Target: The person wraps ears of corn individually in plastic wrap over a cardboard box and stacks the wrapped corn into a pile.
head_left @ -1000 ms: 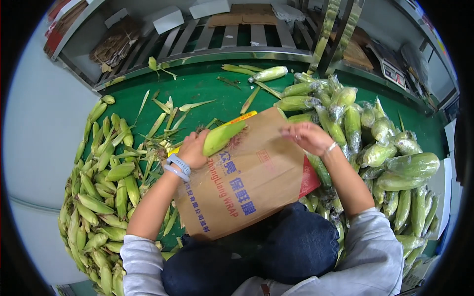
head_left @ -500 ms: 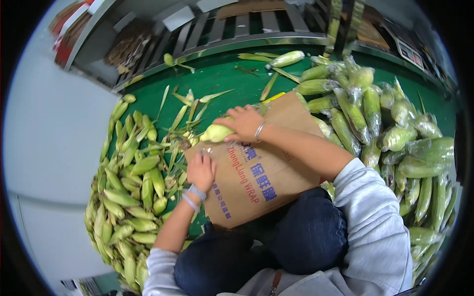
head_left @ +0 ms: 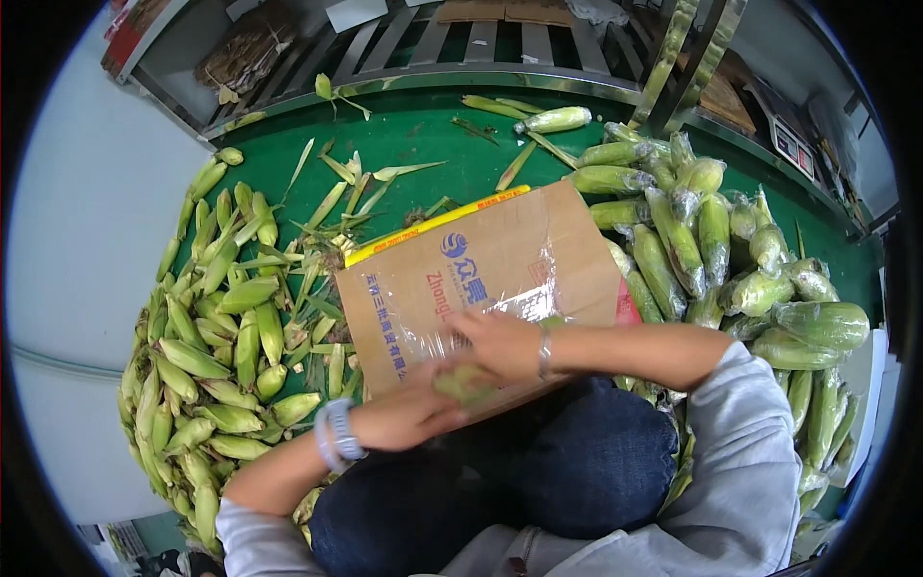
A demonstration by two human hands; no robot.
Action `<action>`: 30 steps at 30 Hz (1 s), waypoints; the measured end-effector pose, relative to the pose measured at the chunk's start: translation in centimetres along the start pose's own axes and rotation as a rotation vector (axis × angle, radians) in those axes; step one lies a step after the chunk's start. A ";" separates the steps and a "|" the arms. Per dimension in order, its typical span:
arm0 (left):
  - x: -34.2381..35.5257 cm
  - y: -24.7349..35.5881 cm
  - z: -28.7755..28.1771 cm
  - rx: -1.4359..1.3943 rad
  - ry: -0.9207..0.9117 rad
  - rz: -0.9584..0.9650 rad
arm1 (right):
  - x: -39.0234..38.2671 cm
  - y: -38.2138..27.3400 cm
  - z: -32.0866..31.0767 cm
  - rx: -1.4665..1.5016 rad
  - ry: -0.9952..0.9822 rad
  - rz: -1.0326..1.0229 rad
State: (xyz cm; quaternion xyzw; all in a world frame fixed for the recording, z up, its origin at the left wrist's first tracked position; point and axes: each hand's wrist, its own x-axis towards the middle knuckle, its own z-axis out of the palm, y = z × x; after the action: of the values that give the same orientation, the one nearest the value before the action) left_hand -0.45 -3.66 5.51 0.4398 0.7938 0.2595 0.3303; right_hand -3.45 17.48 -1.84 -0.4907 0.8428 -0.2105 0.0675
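Observation:
A cardboard box (head_left: 394,298) lies before my knees, with clear plastic film over part of its top and a yellow strip (head_left: 437,226) along its far edge. At the box's near side, both hands are on a pale green ear of corn (head_left: 469,382), blurred by motion. My left hand (head_left: 409,413) holds the corn's left end, its fingers partly smeared. Lying over the corn from the right, my right hand (head_left: 500,346) hides its middle; a green bit shows by the wrist. Film around this ear is too blurred to make out.
Unwrapped ears of corn (head_left: 231,356) are heaped on the left. Film-wrapped ears (head_left: 711,240) pile up on the right. Loose husks (head_left: 341,197) litter the green surface (head_left: 404,135) beyond the box. A metal-framed slatted rack (head_left: 481,77) stands at the back, with a scale (head_left: 790,149) at right.
The ear of corn has come from the box's far edge to its near side, with my right hand. My left hand has moved nearer me and onto the corn. The yellow strip is uncovered.

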 end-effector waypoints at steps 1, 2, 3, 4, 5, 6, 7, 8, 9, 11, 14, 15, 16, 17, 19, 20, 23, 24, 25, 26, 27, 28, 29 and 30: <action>1.9 0.2 0.9 -0.006 0.000 0.001 | 2.1 2.0 0.6 -0.149 0.106 0.038; 3.9 0.8 1.8 0.344 0.152 -0.303 | 4.6 4.1 0.4 -0.225 0.105 0.137; 6.3 1.2 2.5 0.697 0.310 -0.579 | 5.8 6.5 0.3 -0.332 0.159 0.232; 8.2 1.1 3.1 0.762 0.418 -0.463 | 6.8 8.9 0.1 -0.440 0.223 0.323; 9.5 0.6 3.3 0.832 0.525 -0.348 | 7.6 11.2 -0.4 -0.458 0.307 0.367; 10.2 0.0 2.8 0.922 0.536 -0.325 | 8.4 12.8 -1.1 -0.470 0.393 0.405; 11.0 -2.1 2.4 0.936 0.534 -0.331 | 9.1 13.2 -2.1 -0.467 0.407 0.400; 12.1 -4.7 1.7 0.963 0.594 -0.384 | 9.7 13.0 -3.3 -0.385 0.397 0.527; 12.7 -6.3 0.6 0.987 0.647 -0.435 | 10.0 12.6 -4.4 -0.294 0.381 0.657; 13.7 -5.7 -4.2 0.660 0.421 -0.460 | 9.5 12.4 -6.2 -0.289 0.173 0.705; 13.3 -8.6 -7.2 0.516 0.356 -0.424 | 10.7 11.9 -7.4 -0.134 -0.246 0.858; 13.5 -8.4 -6.9 0.517 0.361 -0.420 | 10.5 12.2 -7.1 -0.140 -0.244 0.860; 13.1 -7.5 -5.9 0.484 0.210 -0.396 | 10.0 12.4 -6.2 -0.118 -0.150 0.902; 12.5 -6.6 -4.7 0.448 0.061 -0.376 | 9.7 12.7 -5.5 -0.095 -0.057 0.938; 10.0 -5.0 -2.5 0.293 -0.236 -0.187 | 8.6 13.6 -5.5 -0.059 -0.047 0.913; 8.6 -4.7 -2.2 0.244 -0.374 -0.119 | 8.0 14.1 -5.6 -0.024 -0.073 0.896; 4.1 -6.4 -2.4 -0.286 -0.846 0.031 | 7.8 13.7 -4.8 0.074 -0.122 0.849; 2.7 -6.7 -3.1 -0.267 -0.789 0.132 | 6.8 14.7 -3.6 0.031 -0.026 0.805; 1.4 -6.8 -3.5 -0.265 -0.781 0.130 | 5.5 15.6 -2.0 -0.012 0.065 0.763; -1.4 -7.0 -3.1 -0.820 -0.607 -0.058 | 5.2 14.0 -2.1 0.043 0.127 0.690; -3.4 -6.6 -2.6 -1.348 -0.373 -0.231 | 4.6 12.2 -2.7 0.090 0.195 0.617; -4.2 -7.3 -1.5 -1.548 -0.148 -0.196 | 3.8 11.3 -1.8 0.183 0.230 0.470; -3.2 -6.8 -0.5 -1.587 0.158 -0.132 | 2.7 10.5 -0.6 0.265 0.261 0.336; -2.6 -6.3 0.5 -1.579 0.412 -0.074 | 2.9 6.6 -0.5 0.957 0.179 0.423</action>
State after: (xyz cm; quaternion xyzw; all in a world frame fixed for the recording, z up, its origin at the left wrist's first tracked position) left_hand -2.35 -8.83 1.53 -0.0054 0.4358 0.8070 0.3984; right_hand -10.34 17.95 -3.93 -0.2044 0.7354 -0.5947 0.2525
